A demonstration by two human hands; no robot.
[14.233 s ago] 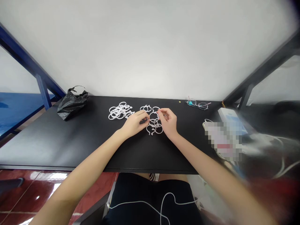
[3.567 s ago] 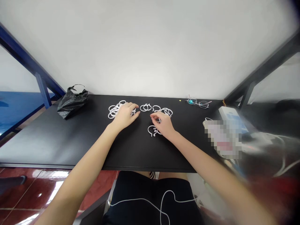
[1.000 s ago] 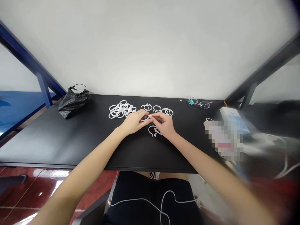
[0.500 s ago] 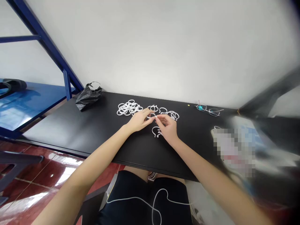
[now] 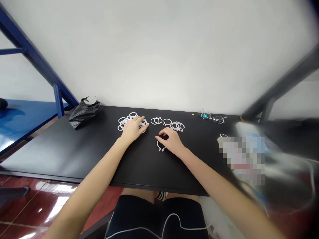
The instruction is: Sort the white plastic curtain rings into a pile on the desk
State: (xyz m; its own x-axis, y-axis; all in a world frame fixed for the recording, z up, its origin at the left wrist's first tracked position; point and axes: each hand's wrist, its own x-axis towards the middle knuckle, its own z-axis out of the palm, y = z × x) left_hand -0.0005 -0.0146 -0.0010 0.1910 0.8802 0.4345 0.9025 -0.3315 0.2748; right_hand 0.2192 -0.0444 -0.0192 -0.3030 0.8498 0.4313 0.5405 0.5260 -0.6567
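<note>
- Single open white plastic ring [image 5: 160,146]: flat on the table, just below and left of the right hand [image 5: 171,141], its near part tucked close under the fingertips, much nearer that hand than the left; small catch ends pointing toward the body
- Right hand: open and relaxed, fingers spread and angled down-left, nothing visibly gripped
- Left hand [image 5: 133,129]: curved palm-down over the right side of the heap of white plastic rings [image 5: 124,121], fingers draped on top; a pinched ring impossible to make out from this view
- Row of rings beyond the hands: a small cluster of rings [image 5: 156,120], a lone ring [image 5: 167,122] and a looser bunch of rings [image 5: 177,126], all well past the right hand's fingers, none touched
- Rings: thin, smooth, glossy, hard-looking plastic, each a slim hoop with a small hooked catch
- Black tabletop [image 5: 74,151]: matte and smooth, with a soft sheen
- Crumpled black plastic bag [image 5: 84,114]: shiny, wrinkled, well left of the heap
- Wire glasses [image 5: 211,118]: folded open at the far edge, well right of the row
</note>
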